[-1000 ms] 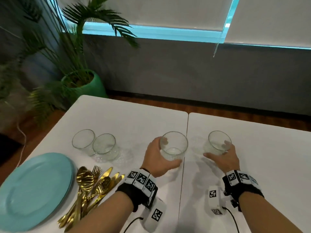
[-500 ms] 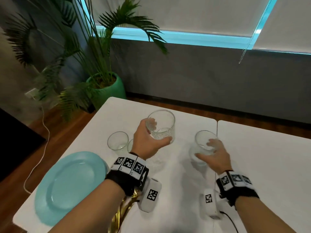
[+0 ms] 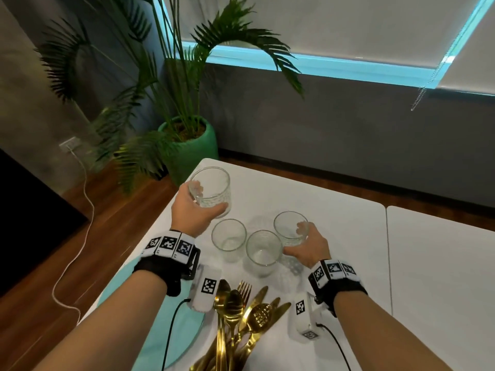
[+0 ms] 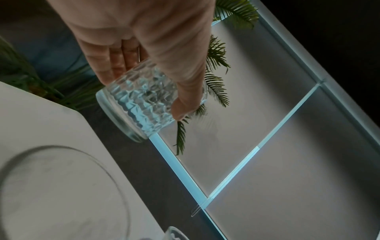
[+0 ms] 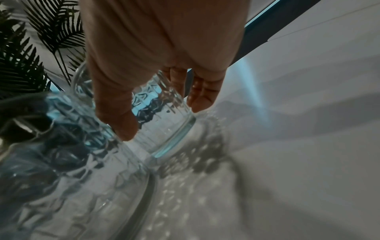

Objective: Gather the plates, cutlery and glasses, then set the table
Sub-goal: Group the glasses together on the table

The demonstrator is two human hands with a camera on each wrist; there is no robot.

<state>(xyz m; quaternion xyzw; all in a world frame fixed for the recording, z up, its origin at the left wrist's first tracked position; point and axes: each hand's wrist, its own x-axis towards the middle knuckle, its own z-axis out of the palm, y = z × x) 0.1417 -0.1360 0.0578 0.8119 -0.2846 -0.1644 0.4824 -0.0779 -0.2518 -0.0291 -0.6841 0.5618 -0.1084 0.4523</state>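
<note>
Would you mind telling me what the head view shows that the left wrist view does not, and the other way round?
Only the head view shows the right hand gripping a glass on the white table, the gold cutlery, the turquoise plate and the green plant pot. Only the left wrist view shows the thick base of the lifted glass tilted clear of the table, with the thumb along its patterned side. Both show the left hand gripping that glass, palm fronds and the window blind.

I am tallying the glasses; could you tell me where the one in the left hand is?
In the head view, the left hand holds that glass above the table's far left corner, beyond two standing glasses.
</note>
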